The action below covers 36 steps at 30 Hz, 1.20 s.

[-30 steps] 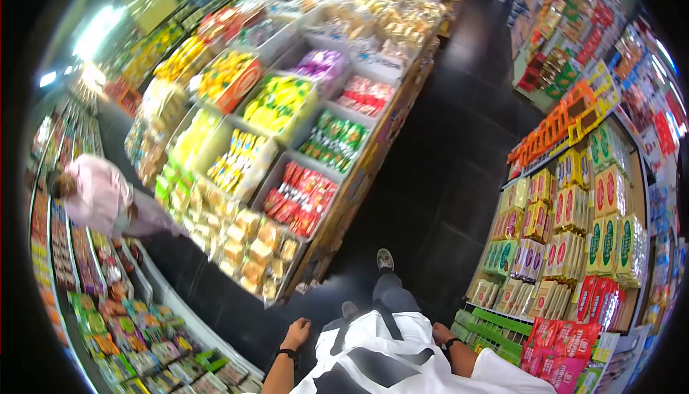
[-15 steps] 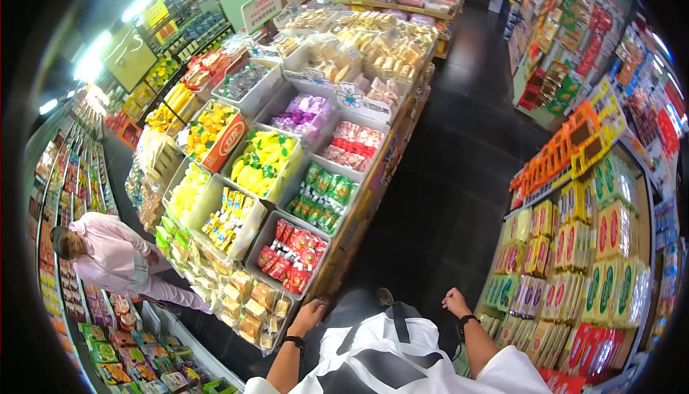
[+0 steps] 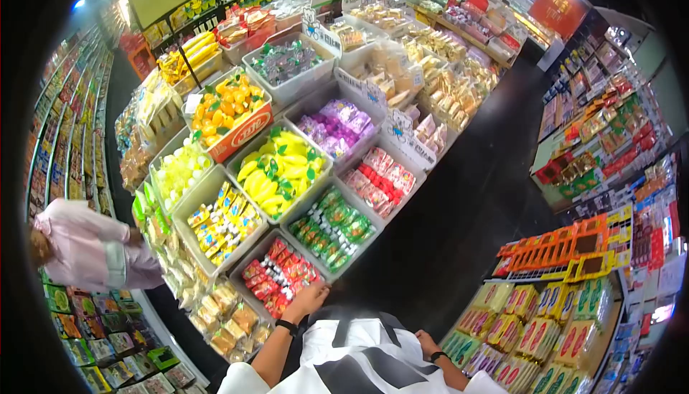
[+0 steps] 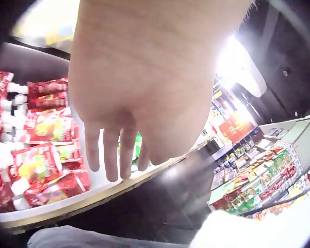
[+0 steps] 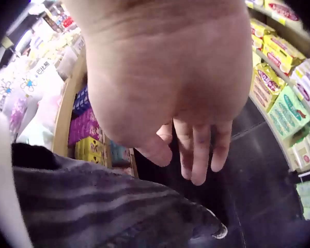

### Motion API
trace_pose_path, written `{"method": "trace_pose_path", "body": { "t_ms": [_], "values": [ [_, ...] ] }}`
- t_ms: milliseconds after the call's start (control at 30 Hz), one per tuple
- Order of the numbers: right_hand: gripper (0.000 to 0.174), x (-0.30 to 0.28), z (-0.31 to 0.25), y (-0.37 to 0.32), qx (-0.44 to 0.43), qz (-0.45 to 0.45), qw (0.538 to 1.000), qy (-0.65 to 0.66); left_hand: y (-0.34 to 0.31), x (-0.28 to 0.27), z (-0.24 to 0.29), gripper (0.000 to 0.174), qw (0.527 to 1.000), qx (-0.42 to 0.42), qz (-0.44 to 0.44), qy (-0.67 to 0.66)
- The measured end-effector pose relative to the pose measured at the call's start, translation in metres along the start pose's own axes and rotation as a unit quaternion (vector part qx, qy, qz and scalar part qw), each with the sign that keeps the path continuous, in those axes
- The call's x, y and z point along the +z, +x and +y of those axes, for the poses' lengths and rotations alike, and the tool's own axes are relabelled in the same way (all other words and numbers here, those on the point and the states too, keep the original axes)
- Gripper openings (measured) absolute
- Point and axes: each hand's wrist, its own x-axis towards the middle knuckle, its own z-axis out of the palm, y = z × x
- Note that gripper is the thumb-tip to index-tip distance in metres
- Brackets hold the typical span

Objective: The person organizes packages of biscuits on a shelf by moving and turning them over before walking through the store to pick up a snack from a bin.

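In the head view the left hand (image 3: pixel 307 301) is at the near right edge of a grey bin of red packets (image 3: pixel 276 272). The left wrist view shows that hand (image 4: pixel 139 103) with its fingers extended and slightly apart, beside the bin's rim and the red packets (image 4: pixel 41 165); whether it touches the rim I cannot tell. The right hand (image 3: pixel 426 344) hangs by the white shirt. From the right wrist the hand (image 5: pixel 181 103) appears with relaxed fingers, holding nothing, above the dark floor.
Bins of green packets (image 3: pixel 334 229), yellow banana-shaped packs (image 3: pixel 280 168) and purple packs (image 3: pixel 337 128) cover the display. A dark aisle floor (image 3: pixel 402 272) separates it from a rack of biscuit packs (image 3: pixel 535 329). A person in pink (image 3: pixel 82 243) stands left.
The left hand has come over the edge of the red-packet bin. The right hand has drawn in closer to the body. The view has shifted nearer the bins, and the person in pink has turned.
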Motion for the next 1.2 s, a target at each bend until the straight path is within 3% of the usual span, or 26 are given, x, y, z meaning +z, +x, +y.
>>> {"method": "trace_pose_path", "body": {
  "t_ms": [33, 167, 233, 367, 433, 500, 533, 567, 633, 667, 700, 733, 767, 800, 900, 967, 1067, 1200],
  "values": [
    [0.007, -0.011, -0.060, -0.010, 0.021, 0.012, 0.997, -0.079, 0.022, -0.001, 0.002, 0.035, 1.000, 0.020, 0.017, 0.002],
    [0.013, -0.054, -0.080, 0.027, 0.082, 0.103, 0.988, 0.076, 0.089, -0.018, 0.029, 0.036, 0.997, 0.050, -0.047, 0.022],
    [0.012, -0.070, -0.089, 0.038, 0.065, 0.116, 0.989, 0.065, 0.122, -0.017, 0.026, 0.036, 0.992, 0.099, -0.072, 0.031],
    [0.012, -0.086, -0.103, 0.044, 0.070, 0.142, 0.980, 0.121, 0.154, -0.007, 0.016, 0.037, 0.989, 0.101, -0.077, 0.075],
    [0.011, -0.095, -0.094, 0.055, 0.108, 0.116, 0.981, 0.115, 0.165, 0.001, 0.006, 0.042, 0.983, 0.042, -0.134, 0.122],
    [0.010, -0.109, -0.089, 0.068, 0.104, 0.063, 0.992, -0.021, 0.168, 0.013, -0.001, 0.043, 0.986, 0.019, -0.118, 0.119],
    [0.012, -0.116, -0.038, 0.088, 0.104, 0.066, 0.992, -0.007, 0.178, 0.013, 0.003, 0.043, 0.982, -0.027, -0.127, 0.137],
    [0.012, -0.118, 0.014, 0.118, -0.060, 0.104, 0.987, -0.109, 0.170, 0.022, 0.006, 0.043, 0.974, -0.080, -0.149, 0.152],
    [0.013, -0.147, -0.077, 0.093, 0.105, 0.006, 0.994, -0.030, 0.169, 0.027, 0.026, 0.040, 0.976, -0.102, -0.100, 0.167],
    [0.014, -0.163, -0.078, 0.107, 0.092, -0.011, 0.996, -0.010, 0.174, 0.030, 0.027, 0.039, 0.974, -0.115, -0.093, 0.171],
    [0.014, -0.176, -0.080, 0.131, 0.138, -0.017, 0.990, -0.022, 0.176, 0.032, 0.025, 0.037, 0.972, -0.125, -0.086, 0.177],
    [0.013, -0.195, -0.088, 0.152, 0.135, -0.037, 0.987, -0.078, 0.180, 0.032, 0.051, 0.037, 0.980, -0.129, -0.033, 0.147],
    [0.010, -0.213, -0.080, 0.174, 0.091, 0.005, 0.995, -0.051, 0.190, 0.039, 0.061, 0.038, 0.989, -0.124, -0.013, 0.080],
    [0.012, -0.223, -0.072, 0.193, 0.050, 0.047, 0.997, -0.026, 0.200, 0.041, 0.082, 0.039, 0.989, -0.122, -0.038, 0.074],
    [0.010, -0.280, -0.164, 0.204, 0.054, 0.102, 0.978, 0.176, 0.268, 0.052, 0.148, 0.037, 0.990, -0.065, -0.081, 0.091],
    [0.011, -0.311, -0.177, 0.218, 0.042, 0.113, 0.969, 0.217, 0.312, 0.059, 0.202, 0.035, 0.992, -0.010, -0.067, 0.105],
    [0.011, -0.342, -0.175, 0.226, 0.006, 0.163, 0.967, 0.195, 0.379, 0.056, 0.291, 0.029, 0.993, 0.099, -0.021, 0.066],
    [0.009, -0.345, -0.133, 0.224, 0.025, 0.205, 0.948, 0.243, 0.463, 0.049, 0.356, 0.028, 0.990, 0.139, 0.017, 0.017]
  ]
}}
